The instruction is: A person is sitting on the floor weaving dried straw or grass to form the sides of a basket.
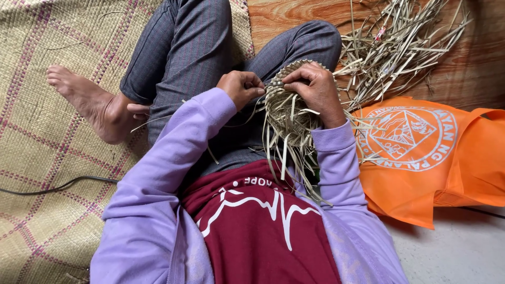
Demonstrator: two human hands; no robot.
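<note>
Left hand (241,87): fingers curled tight, pinching a thin pale straw strand (247,113) at the weave's edge.
Right hand (314,87): fingers bent over and gripping the rim of the half-woven, round, tan straw piece (286,113).
Woven piece: rests on the lap, between both hands, loose ends hanging toward the body.
Nearby: heap of dry straw strips (400,47) on the floor, orange cloth bag (447,168) beside it, checked woven mat (47,158) underfoot.
</note>
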